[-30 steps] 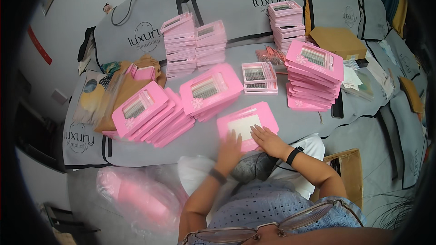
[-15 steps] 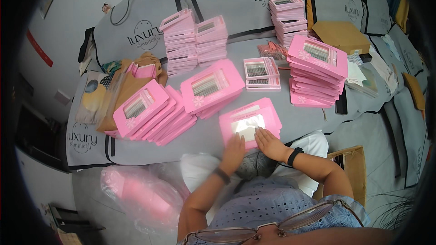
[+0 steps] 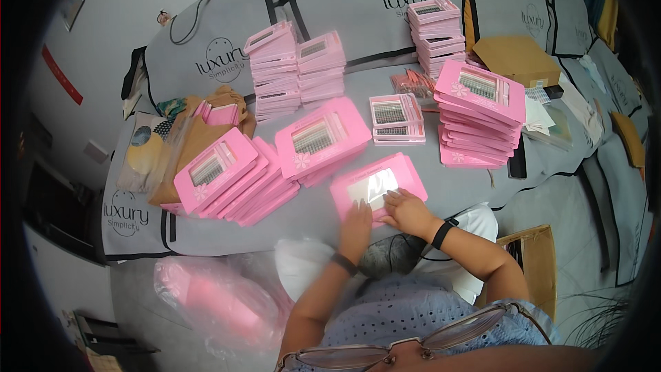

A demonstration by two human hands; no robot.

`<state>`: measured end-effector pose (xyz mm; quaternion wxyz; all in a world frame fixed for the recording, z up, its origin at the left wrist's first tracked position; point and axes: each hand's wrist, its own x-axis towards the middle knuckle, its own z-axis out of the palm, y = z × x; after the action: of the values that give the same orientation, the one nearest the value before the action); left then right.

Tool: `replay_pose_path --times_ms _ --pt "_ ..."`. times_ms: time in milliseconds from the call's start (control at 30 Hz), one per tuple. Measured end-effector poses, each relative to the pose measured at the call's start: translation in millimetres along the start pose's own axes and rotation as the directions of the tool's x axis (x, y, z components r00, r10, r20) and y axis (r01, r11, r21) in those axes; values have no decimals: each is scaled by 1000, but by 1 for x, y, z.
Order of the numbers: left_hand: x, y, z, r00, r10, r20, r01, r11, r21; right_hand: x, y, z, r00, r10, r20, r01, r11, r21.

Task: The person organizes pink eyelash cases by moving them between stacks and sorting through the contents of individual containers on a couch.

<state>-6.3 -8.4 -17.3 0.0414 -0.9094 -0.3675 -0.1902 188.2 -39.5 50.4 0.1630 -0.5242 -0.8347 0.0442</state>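
Note:
A pink cardboard sleeve with a window [image 3: 382,171] lies flat on the grey sofa cover in front of me. Through its window only a pale, shiny surface shows. My left hand [image 3: 356,226] rests on the lower left edge, fingers stretched forward. On the lower right part lies my right hand [image 3: 407,213], its fingers spread by the window. To the left are fanned pink lash packs [image 3: 222,178], with another pile of lash packs [image 3: 320,134] nearer the middle. Beyond the sleeve sit two small lash trays [image 3: 397,119] in pink cases.
A tall stack of lash packs [image 3: 482,117] stands at right, beside a black phone [image 3: 518,160]. Farther back rise piles of lash cases [image 3: 273,62] and a brown cardboard box [image 3: 516,58]. A plastic bag of pink pieces [image 3: 220,300] lies below the sofa edge.
The sleeve's outline is more even, and the whitish slanted piece above its window no longer shows. My right hand's fingers have spread more; both hands remain on the sleeve.

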Motion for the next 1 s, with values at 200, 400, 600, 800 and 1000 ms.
replay_pose_path --times_ms 200,400,600,800,1000 --pt "-5 6 -9 995 57 76 -59 998 22 49 7 30 983 85 -164 -101 991 -92" --pt "-15 11 -7 994 77 79 -78 997 14 60 24 42 914 280 293 -255 959 -121" --pt "-11 14 -9 996 36 79 -35 999 -13 46 27 29 851 329 410 -284 944 -169" --pt "-13 14 -11 996 3 92 7 994 -106 18 26 17 861 373 346 -324 926 -193" --pt "-10 22 -14 999 -40 27 44 988 -151 -17 17 22 915 322 243 -281 941 -191"
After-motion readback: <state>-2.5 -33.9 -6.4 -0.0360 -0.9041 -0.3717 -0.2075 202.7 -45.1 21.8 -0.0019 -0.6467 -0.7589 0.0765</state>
